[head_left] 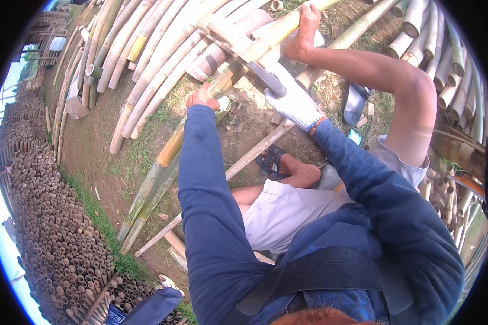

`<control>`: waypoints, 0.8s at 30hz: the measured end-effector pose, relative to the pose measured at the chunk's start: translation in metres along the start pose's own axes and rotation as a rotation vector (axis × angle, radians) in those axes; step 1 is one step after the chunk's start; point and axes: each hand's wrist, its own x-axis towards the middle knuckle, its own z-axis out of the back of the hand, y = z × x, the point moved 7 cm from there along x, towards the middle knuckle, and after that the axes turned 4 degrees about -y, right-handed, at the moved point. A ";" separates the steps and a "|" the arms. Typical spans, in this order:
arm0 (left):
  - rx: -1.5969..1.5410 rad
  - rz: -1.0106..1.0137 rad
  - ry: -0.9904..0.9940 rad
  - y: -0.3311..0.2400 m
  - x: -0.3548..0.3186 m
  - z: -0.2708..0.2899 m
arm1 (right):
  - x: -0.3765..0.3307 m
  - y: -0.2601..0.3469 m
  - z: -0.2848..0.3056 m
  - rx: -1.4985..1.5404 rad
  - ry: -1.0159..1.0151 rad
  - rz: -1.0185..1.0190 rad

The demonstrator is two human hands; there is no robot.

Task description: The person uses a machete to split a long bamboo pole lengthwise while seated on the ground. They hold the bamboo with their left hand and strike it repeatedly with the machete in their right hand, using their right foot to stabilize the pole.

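- Two dark-blue sleeves (209,173) reach up from 6 o'clock.
- Left hand (202,97), bare, 11 o'clock: fingers curled over bamboo pole (169,149), closed on it.
- Right hand (298,103), white glove, 1 o'clock: fingers wrapped round dark tool (272,82), partly hidden; tool against or just beside pole, can't tell.
- Bamboo pole: slants 8 to 1 o'clock, second pole (154,197) alongside its lower end.
- Bare foot (303,38), 1 o'clock, just beside pole.
- Loose sandal (355,103), 2 o'clock.
- Farther: bamboo stacks (62,233), 8, 11 and 2 o'clock.
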 end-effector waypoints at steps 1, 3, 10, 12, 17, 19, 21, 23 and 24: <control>0.010 -0.001 -0.027 0.006 0.001 -0.002 | -0.034 0.002 0.013 0.007 0.027 -0.066; 0.010 -0.010 -0.020 0.009 0.004 -0.004 | -0.106 0.009 0.047 0.105 0.001 0.106; -0.028 0.008 -0.008 0.018 0.002 -0.014 | -0.147 0.014 0.078 0.015 0.107 -0.017; -0.028 -0.010 0.004 0.008 0.007 -0.012 | -0.078 0.000 0.042 -0.007 0.009 0.061; 0.008 -0.011 -0.027 0.003 0.008 -0.005 | 0.007 0.011 0.007 -0.044 -0.063 0.077; 0.015 -0.022 -0.033 -0.001 0.003 -0.007 | -0.019 0.017 0.028 0.017 -0.080 0.077; 0.008 -0.031 -0.050 0.001 0.006 -0.007 | -0.081 0.004 0.045 0.053 0.005 0.059; 0.023 -0.016 -0.025 0.021 0.004 -0.018 | -0.164 0.005 0.077 0.090 0.087 -0.027; 0.025 -0.013 -0.022 0.023 0.007 -0.019 | -0.192 0.006 0.093 0.075 0.116 -0.100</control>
